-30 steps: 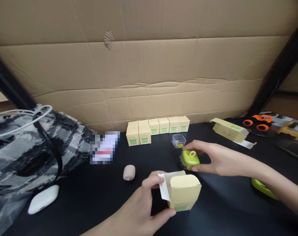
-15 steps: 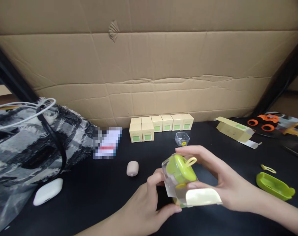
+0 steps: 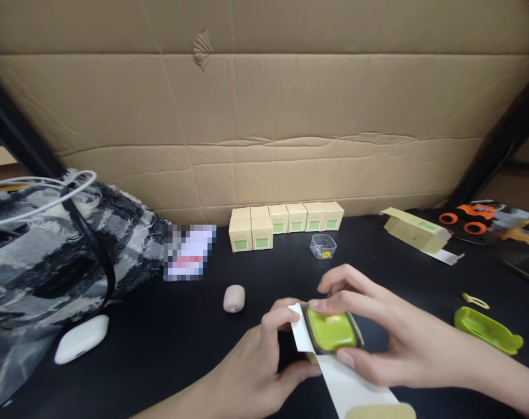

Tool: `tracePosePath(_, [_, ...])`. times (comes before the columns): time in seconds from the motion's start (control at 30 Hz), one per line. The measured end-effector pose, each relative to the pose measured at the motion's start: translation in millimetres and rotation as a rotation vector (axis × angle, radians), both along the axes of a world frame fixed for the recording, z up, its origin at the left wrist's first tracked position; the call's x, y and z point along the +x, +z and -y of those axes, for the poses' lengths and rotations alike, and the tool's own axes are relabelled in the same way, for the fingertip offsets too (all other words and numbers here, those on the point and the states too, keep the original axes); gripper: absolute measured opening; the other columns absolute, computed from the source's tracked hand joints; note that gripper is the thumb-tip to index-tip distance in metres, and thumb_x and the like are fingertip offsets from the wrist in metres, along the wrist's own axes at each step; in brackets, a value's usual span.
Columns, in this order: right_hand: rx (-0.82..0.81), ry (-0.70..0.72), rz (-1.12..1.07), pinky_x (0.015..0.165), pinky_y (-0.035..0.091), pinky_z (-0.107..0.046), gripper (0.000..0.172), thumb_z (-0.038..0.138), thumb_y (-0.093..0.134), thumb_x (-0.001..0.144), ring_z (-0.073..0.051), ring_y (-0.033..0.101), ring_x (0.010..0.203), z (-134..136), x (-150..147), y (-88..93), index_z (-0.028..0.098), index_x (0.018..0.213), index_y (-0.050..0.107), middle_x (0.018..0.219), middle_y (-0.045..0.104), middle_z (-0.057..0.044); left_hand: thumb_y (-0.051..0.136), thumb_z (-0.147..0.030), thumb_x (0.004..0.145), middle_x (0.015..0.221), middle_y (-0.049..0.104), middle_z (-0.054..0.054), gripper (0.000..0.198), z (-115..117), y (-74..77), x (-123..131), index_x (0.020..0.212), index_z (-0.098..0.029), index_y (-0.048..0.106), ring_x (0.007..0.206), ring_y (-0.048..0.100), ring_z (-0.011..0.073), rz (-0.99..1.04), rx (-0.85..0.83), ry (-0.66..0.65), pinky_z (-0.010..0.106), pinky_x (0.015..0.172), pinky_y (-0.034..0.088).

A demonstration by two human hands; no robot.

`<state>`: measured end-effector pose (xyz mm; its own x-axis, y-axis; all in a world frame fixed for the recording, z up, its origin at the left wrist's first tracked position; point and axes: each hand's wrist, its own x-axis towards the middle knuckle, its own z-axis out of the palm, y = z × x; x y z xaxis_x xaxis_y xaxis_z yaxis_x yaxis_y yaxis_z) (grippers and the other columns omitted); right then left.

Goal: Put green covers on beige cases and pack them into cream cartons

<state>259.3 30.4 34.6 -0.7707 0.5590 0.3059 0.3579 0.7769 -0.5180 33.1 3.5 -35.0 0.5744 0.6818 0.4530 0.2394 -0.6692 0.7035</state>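
My left hand point(image 3: 268, 355) is closed around a small cream cardboard box point(image 3: 311, 356) with white-lined flaps standing open. Inside the box's mouth sits a small container with a bright green lid point(image 3: 332, 334), a pale yellow loop lying on top. My right hand point(image 3: 369, 320) has its thumb and fingers on opposite edges of the lid. The container's lower part is hidden in the box. Beyond the hands stands a clear square cup point(image 3: 323, 247) with a round yellow sticker.
Several cream boxes with green labels point(image 3: 262, 230) line the cardboard wall. A pink earphone-like case point(image 3: 234, 298) and a white case point(image 3: 81, 339) lie left. On the right are an opened box point(image 3: 415, 234), a green case point(image 3: 486, 330), a yellow loop point(image 3: 476, 301) and an orange toy point(image 3: 476, 218).
The green-lidded container has gone down into the box under my right hand. The long flap now hangs toward me, and the yellow loop lies flatter. My left hand has hardly moved.
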Motion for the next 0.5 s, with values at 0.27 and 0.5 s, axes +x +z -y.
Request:
tracePosePath(0.27, [0.039, -0.018, 0.051, 0.08, 0.05, -0.026, 0.013, 0.021, 0.053, 0.092, -0.015, 0.055, 0.093, 6, -2, -5.6, 0.021, 0.093, 0.065, 0.102, 0.053, -0.006, 0.057, -0.016, 0.089, 0.132, 0.044, 0.009, 0.065, -1, -1.8, -1, 0.131, -0.035, 0.012, 0.115, 0.057, 0.0192, 0.002, 0.044, -0.01, 0.035, 0.094, 0.052])
tracePosePath(0.5, [0.046, -0.091, -0.141, 0.091, 0.05, -0.025, 0.029, 0.028, 0.045, 0.097, -0.015, 0.055, 0.109, 4, 10, -4.8, 0.032, 0.126, 0.043, 0.107, 0.054, -0.004, 0.062, -0.014, 0.082, 0.145, 0.031, 0.013, 0.071, 1, -0.4, -6, 0.134, -0.031, 0.018, 0.136, 0.037, 0.0261, -0.118, 0.074, 0.047, 0.043, 0.108, 0.041])
